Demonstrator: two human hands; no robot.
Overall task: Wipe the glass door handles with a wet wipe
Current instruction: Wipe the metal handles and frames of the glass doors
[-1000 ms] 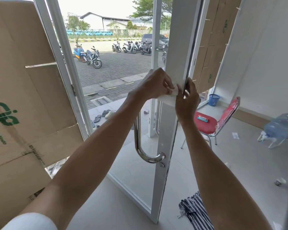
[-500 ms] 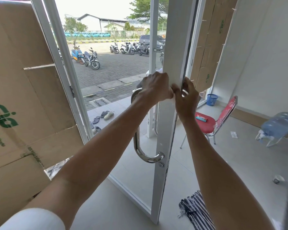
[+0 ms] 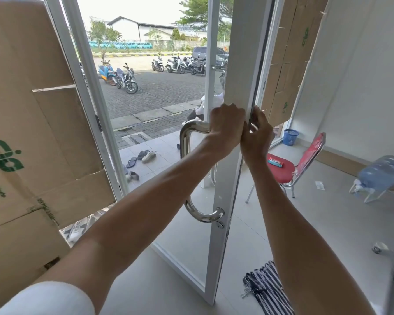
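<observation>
So here's where we're at: the glass door (image 3: 225,194) is swung open toward us, edge-on, and both our hands are up at the top end of the chrome door handle (image 3: 184,144). Our left hand (image 3: 228,126) has its fingers wrapped round the handle's top bar, right where it meets the white frame. The rest of the handle drops behind our forearm and curves back into the frame lower down, just above the lock. Our right hand (image 3: 258,133) is on the other side of the door's edge, touching the left one, fingers curled inward. There's a glint of chrome between thumb and fingers, but we honestly can't tell what it's got hold of. The wet wipe is hidden somewhere under the hands, so no idea which one has it. Off to the right there's a red chair (image 3: 282,171), a blue bin (image 3: 291,137) by the wall and a water jug (image 3: 382,176) tipped on the floor. A striped cloth (image 3: 266,289) lies near the door's foot, and outside are sandals (image 3: 143,155) and parked motorbikes (image 3: 125,80).
</observation>
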